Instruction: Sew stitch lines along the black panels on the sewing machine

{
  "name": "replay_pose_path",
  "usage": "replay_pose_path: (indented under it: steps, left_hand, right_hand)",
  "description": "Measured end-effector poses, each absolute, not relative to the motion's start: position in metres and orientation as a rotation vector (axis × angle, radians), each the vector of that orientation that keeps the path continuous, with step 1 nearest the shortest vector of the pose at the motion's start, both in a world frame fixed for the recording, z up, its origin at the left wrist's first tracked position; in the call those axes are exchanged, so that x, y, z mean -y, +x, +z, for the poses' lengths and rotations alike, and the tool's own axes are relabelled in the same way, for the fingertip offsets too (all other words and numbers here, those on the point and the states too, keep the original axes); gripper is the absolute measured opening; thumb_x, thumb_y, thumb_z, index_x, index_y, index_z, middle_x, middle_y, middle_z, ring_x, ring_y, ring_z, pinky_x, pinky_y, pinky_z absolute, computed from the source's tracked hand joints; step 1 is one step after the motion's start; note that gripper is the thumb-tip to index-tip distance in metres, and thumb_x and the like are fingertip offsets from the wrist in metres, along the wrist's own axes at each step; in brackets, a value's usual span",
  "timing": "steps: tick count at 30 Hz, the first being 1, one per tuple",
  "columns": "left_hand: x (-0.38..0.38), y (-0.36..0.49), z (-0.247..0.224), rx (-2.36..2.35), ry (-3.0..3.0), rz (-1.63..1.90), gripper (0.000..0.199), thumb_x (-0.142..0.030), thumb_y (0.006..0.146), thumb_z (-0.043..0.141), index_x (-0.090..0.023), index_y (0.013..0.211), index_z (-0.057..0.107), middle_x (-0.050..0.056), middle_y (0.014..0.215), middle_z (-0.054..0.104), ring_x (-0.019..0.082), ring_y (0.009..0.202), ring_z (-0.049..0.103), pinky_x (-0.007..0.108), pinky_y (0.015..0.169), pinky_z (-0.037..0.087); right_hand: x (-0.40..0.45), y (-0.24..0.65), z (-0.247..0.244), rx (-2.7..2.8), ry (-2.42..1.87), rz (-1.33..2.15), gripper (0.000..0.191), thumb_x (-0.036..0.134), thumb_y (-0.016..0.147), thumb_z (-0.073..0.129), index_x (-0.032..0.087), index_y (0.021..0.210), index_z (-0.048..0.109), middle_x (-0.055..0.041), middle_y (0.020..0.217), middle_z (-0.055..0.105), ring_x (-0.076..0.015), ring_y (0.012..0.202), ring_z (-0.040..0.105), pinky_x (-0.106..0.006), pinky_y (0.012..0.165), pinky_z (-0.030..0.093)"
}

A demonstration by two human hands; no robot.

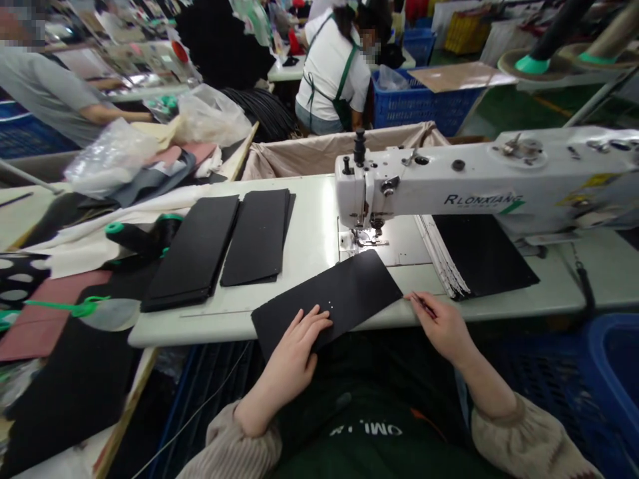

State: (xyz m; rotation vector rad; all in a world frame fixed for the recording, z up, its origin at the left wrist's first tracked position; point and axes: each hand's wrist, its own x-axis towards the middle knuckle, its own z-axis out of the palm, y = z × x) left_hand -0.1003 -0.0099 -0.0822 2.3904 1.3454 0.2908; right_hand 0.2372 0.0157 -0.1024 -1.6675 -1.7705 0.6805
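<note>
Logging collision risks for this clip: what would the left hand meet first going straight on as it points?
Past the black panel it rests on, the left hand would probably first meet the sewing machine's needle end; depth is unclear from one view.

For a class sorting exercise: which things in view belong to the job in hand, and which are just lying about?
Seemingly for the job:
black panel under the left hand
slim dark item in the right hand
sewing machine
stacked black panels

Probably lying about:
plastic bags
pink piece
polka-dot piece
</note>
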Motion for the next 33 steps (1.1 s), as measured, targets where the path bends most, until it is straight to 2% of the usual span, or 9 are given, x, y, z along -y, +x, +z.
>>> replay_pose_path:
  steps: [4,7,10,13,14,17,23,28,33]
  left_hand:
    - [-0.016,-0.062,-0.075,-1.388,2.460,0.326,0.045,-0.016,0.082,0.063,-0.020,0.125,0.051,0.010,0.126,0.053,0.031,0.128,0.046,0.055,0.114,0.034]
    - [-0.030,-0.019,-0.075,-1.276,2.501,0.393,0.052,-0.034,0.083,0.072,-0.019,0.127,0.050,0.011,0.130,0.051,0.030,0.123,0.047,0.048,0.107,0.042]
    - [-0.037,0.022,-0.085,-1.146,2.554,0.450,0.050,-0.033,0.087,0.069,-0.021,0.131,0.048,0.009,0.130,0.053,0.026,0.117,0.050,0.042,0.100,0.045]
    - [-0.038,0.048,-0.098,-1.139,2.594,0.462,0.013,-0.026,0.096,0.056,-0.020,0.106,0.060,0.006,0.104,0.060,0.022,0.095,0.054,0.038,0.084,0.048]
    - [-0.037,0.052,-0.102,-1.149,2.593,0.467,0.011,-0.025,0.098,0.052,-0.020,0.096,0.061,0.005,0.096,0.059,0.021,0.090,0.054,0.037,0.081,0.048]
    - [-0.034,0.057,-0.106,-1.197,2.536,0.515,0.017,-0.024,0.100,0.046,-0.019,0.089,0.058,0.005,0.090,0.056,0.021,0.086,0.052,0.036,0.079,0.047]
    - [-0.034,0.057,-0.102,-1.215,2.526,0.490,0.013,-0.028,0.098,0.053,-0.018,0.106,0.056,0.007,0.105,0.057,0.022,0.094,0.053,0.038,0.082,0.047]
    - [-0.035,0.058,-0.105,-1.180,2.602,0.475,0.021,-0.025,0.102,0.043,-0.019,0.090,0.059,0.005,0.086,0.056,0.020,0.083,0.052,0.034,0.074,0.046]
    - [-0.034,0.059,-0.103,-1.198,2.575,0.494,0.022,-0.025,0.103,0.039,-0.018,0.094,0.058,0.005,0.089,0.057,0.019,0.084,0.054,0.034,0.078,0.047]
  right_hand:
    - [0.001,0.248,-0.105,1.707,-1.817,0.633,0.031,0.048,0.096,0.045,0.023,0.097,0.064,-0.0037,0.083,0.071,-0.0195,0.073,0.067,-0.029,0.069,0.047]
    - [0.011,0.255,-0.104,1.718,-1.946,0.608,0.031,0.051,0.096,0.043,0.024,0.097,0.058,-0.0011,0.076,0.068,-0.0195,0.068,0.066,-0.029,0.063,0.044]
    - [0.022,0.257,-0.104,1.783,-1.976,0.586,0.029,0.048,0.099,0.038,0.024,0.102,0.054,-0.0017,0.082,0.069,-0.0200,0.072,0.066,-0.028,0.062,0.041]
    - [0.030,0.256,-0.105,1.812,-1.982,0.551,0.027,0.047,0.098,0.041,0.024,0.102,0.054,-0.0015,0.082,0.068,-0.0187,0.071,0.066,-0.027,0.061,0.039]
    - [0.032,0.255,-0.105,1.828,-1.979,0.548,0.026,0.046,0.098,0.042,0.023,0.101,0.054,-0.0011,0.080,0.068,-0.0181,0.070,0.065,-0.026,0.060,0.038]
    - [0.033,0.251,-0.105,1.930,-1.950,0.546,0.025,0.043,0.099,0.041,0.023,0.097,0.055,0.0003,0.074,0.067,-0.0169,0.065,0.064,-0.027,0.056,0.034]
    - [0.026,0.247,-0.104,2.032,-1.958,0.440,0.026,0.040,0.100,0.040,0.021,0.093,0.056,-0.0018,0.077,0.069,-0.0177,0.066,0.065,-0.028,0.054,0.029]
    - [0.025,0.251,-0.102,2.018,-1.949,0.445,0.027,0.040,0.100,0.039,0.022,0.092,0.056,-0.0020,0.074,0.069,-0.0179,0.064,0.064,-0.028,0.054,0.030]
    - [0.027,0.249,-0.099,2.013,-1.911,0.481,0.026,0.040,0.100,0.039,0.022,0.095,0.057,-0.0018,0.075,0.069,-0.0178,0.065,0.065,-0.028,0.055,0.032]
